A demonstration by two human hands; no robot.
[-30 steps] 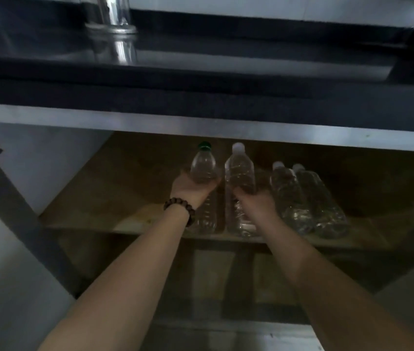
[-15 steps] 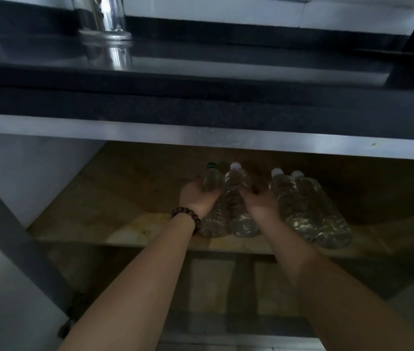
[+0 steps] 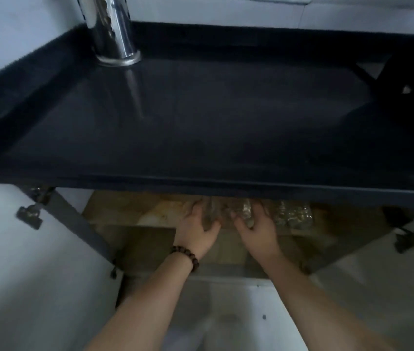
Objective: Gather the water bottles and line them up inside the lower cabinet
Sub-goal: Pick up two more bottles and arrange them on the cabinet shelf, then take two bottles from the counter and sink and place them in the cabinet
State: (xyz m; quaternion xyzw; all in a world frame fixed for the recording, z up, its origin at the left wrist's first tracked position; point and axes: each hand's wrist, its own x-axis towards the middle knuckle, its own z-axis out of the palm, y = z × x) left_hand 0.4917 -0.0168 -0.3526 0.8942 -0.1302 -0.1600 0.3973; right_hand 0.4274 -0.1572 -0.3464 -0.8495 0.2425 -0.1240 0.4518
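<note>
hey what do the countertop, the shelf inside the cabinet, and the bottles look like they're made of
Countertop: dark, glossy, likely polished stone or a lookalike; it mirrors the shiny metal cylinder standing on it.
Cabinet shelf: yellowish brown with blotchy grain, probably bare wood or plywood, matte.
Bottles: clear and glinting, apparently thin plastic; only their lower parts show below the counter edge, blurred.

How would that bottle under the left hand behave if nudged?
The bottle looks like clear thin plastic, so it probably dents when the left hand squeezes it. Tall and narrow, it might tip against its neighbour. How full it is cannot be told.
</note>
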